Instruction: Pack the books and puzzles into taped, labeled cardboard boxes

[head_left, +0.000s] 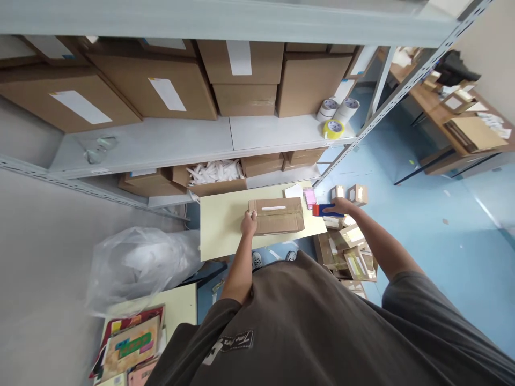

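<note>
A taped cardboard box [277, 220] lies on the cream-topped table [217, 241], with a white label strip on its upper part. My left hand [249, 222] grips the box's left end, its fingers curled at the edge. Off the table's right side, my right hand [341, 207] is closed around a flat blue tool with a red end [328, 209], whose exact kind I cannot make out. This tool is apart from the box. Near the box's upper right corner lie a white sheet [293, 191] and a pink item [309, 197], which is blurred out.
Metal shelving [181, 142] with large cartons stands behind the table. Tape rolls [333, 129] sit on its right end. Small boxes [356, 262] are piled on the floor to the right. A clear plastic bag [140, 262] bulges at left. Another table [442, 118] stands far right.
</note>
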Tool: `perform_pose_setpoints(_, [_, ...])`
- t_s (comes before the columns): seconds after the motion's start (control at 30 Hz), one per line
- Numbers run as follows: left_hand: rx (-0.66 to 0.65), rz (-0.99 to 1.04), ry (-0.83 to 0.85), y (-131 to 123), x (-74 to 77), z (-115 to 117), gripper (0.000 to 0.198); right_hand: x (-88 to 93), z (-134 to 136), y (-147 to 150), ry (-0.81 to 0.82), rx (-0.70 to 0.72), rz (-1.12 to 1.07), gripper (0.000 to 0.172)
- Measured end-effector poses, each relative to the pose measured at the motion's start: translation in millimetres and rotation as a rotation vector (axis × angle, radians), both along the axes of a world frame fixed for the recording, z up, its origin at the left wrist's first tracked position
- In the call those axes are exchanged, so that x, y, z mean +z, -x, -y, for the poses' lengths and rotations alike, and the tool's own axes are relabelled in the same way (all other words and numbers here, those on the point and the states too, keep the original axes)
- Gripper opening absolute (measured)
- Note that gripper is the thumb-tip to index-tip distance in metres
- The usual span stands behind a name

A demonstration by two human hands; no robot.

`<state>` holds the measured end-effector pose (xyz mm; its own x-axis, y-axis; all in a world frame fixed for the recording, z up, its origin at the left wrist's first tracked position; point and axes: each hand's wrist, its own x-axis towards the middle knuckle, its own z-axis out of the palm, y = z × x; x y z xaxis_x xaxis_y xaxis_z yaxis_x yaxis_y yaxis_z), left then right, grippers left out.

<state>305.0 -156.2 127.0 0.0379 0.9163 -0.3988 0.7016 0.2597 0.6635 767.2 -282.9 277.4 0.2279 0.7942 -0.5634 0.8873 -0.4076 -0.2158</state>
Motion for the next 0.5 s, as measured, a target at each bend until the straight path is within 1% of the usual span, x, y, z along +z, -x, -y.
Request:
perform_pose_setpoints(0.1, [0.038,0.076,0.004,24,-4.4,-11,0.047,6.6,-7,22,-0.016,-0.023,-0.104,0.076])
perform_pose_setpoints(0.17, [0.062,0.141,0.006,45,-7.3,-18,0.043,12.1,-18,46,-0.034,-0.021,-0.163,0.077])
perform_pose_setpoints(0.23, [0.086,0.189,0.029,66,-9.0,-24,0.041,19.5,-33,77,-0.06,-0.004,-0.197,0.076])
perform_pose_setpoints(0.3, [0.123,0.201,0.064,87,-8.7,-29,0.042,28.5,-54,114,-0.094,0.028,-0.2,0.074])
perform_pose_setpoints(0.37, [0.164,0.19,0.084,106,-5.4,-34,0.044,38.9,-79,159,-0.139,0.081,-0.175,0.073])
perform_pose_setpoints(0.43, [0.193,0.188,0.067,123,1.9,-38,0.046,50.2,-105,208,-0.165,0.158,-0.162,0.071])
perform_pose_setpoints(0.5, [0.21,0.211,0.009,137,13.5,-42,0.05,61.3,-128,257,-0.146,0.236,-0.14,0.071])
